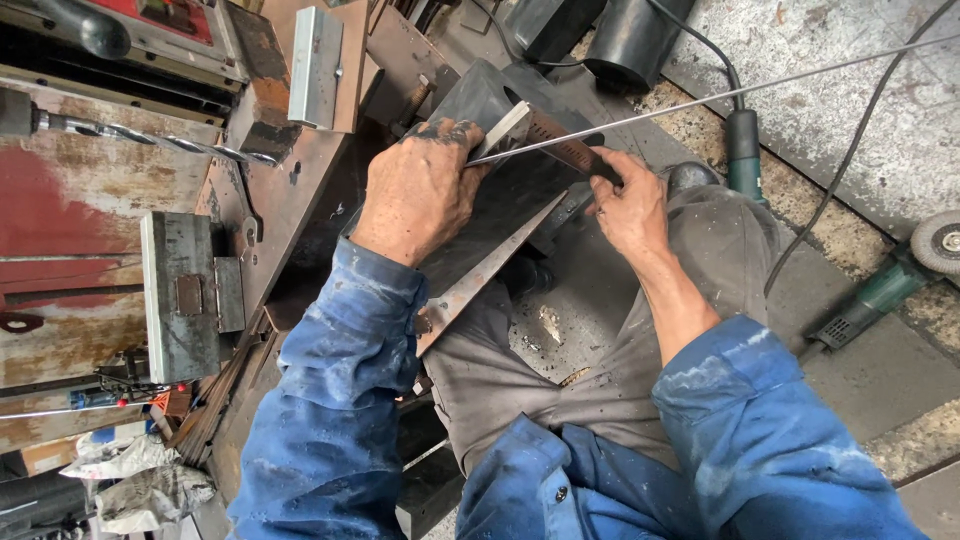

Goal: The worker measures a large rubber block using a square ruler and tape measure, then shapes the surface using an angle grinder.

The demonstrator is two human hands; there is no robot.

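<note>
The left hand [418, 190] pressed down on a dark metal plate [490, 215] resting across the person's lap, fingers curled over its top edge. The right hand [630, 205] pinched a steel ruler [555, 145] lying across the plate.

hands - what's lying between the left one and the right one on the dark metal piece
In the head view, a metal ruler spans from the left hand to the right hand, lying on the dark metal piece.
</note>
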